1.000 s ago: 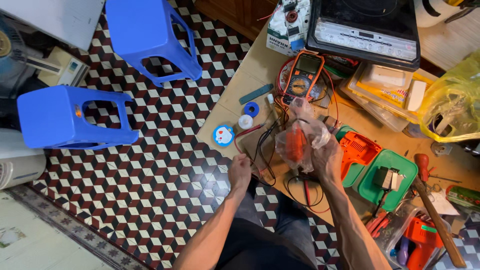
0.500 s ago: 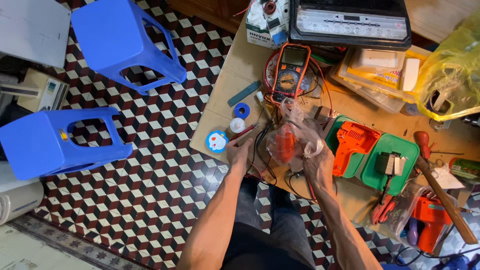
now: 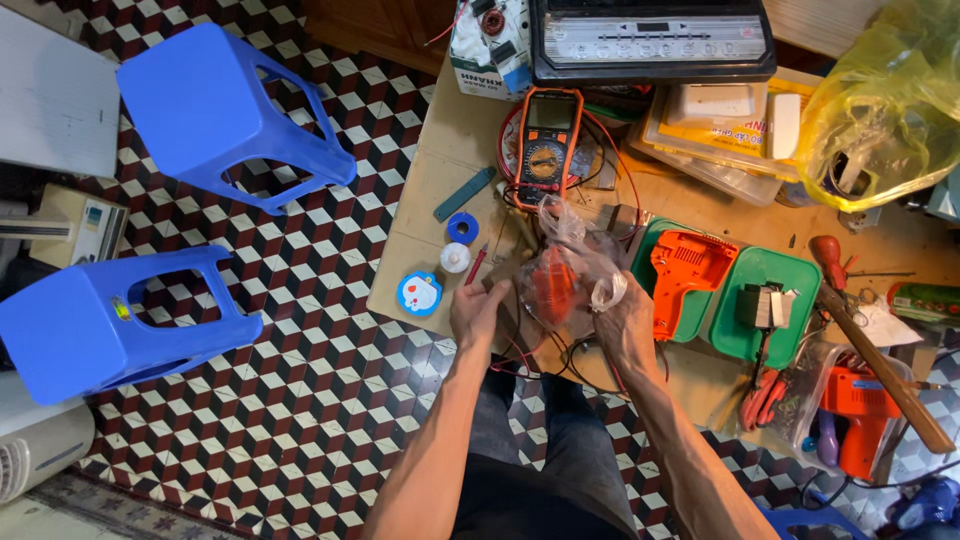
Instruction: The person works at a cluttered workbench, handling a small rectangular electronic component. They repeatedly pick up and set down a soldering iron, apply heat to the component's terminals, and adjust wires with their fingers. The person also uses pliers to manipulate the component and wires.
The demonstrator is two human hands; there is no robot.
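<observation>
- Wooden workbench [image 3: 440, 200] carries everything. Its near edge is by the person's lap, and its left edge faces two blue stools [image 3: 225, 110] on the chequered floor.
- Black appliance [image 3: 650, 40] sits along the far edge, with a yellow bag [image 3: 890, 100] at the far right corner.
- Green tray [image 3: 770, 280] lies right of centre, with an orange tool [image 3: 690, 270] on its left half.
- Orange-cased multimeter [image 3: 547, 140] lies just beyond the hands, ringed by red and black leads.
- Clear plastic bag [image 3: 565, 275], with something orange inside, is held up just above the near edge, between the two hands. The step in hand looks like working on this bag. Because the plastic is slack, it probably needs a hold on both sides.
- Right hand [image 3: 625, 320] is closed, gripping the bunched plastic on the bag's right side.
- Left hand [image 3: 478, 310] is at the bag's left side with its fingers loosely curled. I cannot tell whether it is pinching the plastic.
- Small blue tape roll [image 3: 462, 228] lies near the left edge.
</observation>
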